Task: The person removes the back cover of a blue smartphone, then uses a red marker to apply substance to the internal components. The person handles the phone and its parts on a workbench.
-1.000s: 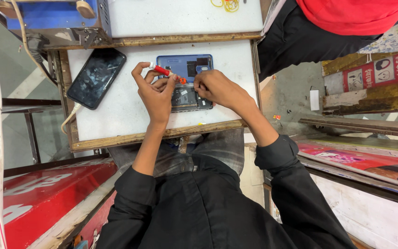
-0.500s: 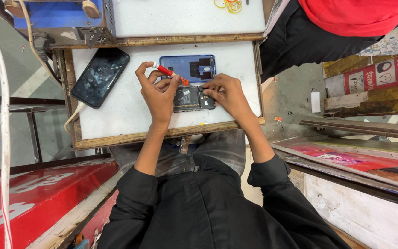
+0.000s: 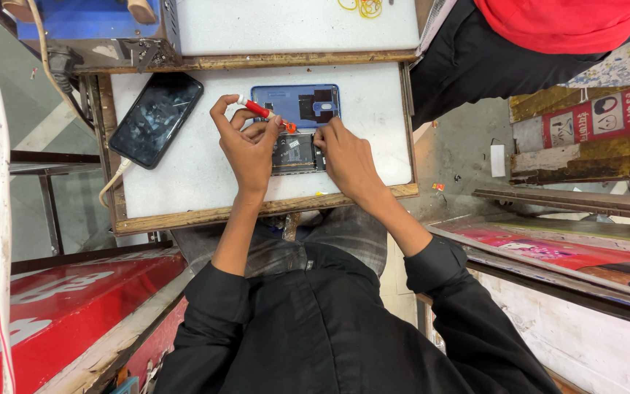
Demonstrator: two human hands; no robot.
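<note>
— Looking down at the opened phone (image 3: 297, 128), what do you get?

— I see it lying flat on the white work board (image 3: 184, 182), towards the far right part of it. Its far half shows a blue inner panel with dark cut-outs and a pale patch; its near half is dark circuitry with small labels. A second phone (image 3: 156, 119), black with a cracked, reflective screen, lies to the left, well apart.

— What can't you make out?

— The middle of the opened phone is covered by both hands, so I cannot tell what the tool's tip touches. The fine parts on the board are too small to read. A person in red and black at the far right is cut off by the frame edge.

— And the hands?

— My left hand (image 3: 248, 146) is arched over the phone's left side, fingers curled, pinching a red-handled screwdriver (image 3: 264, 113) that slants from far left down to the phone. My right hand (image 3: 348, 157) rests palm down on the phone's right edge, fingertips pressed on it; it steadies rather than clasps. Both forearms come up from the near side in black sleeves.
</note>
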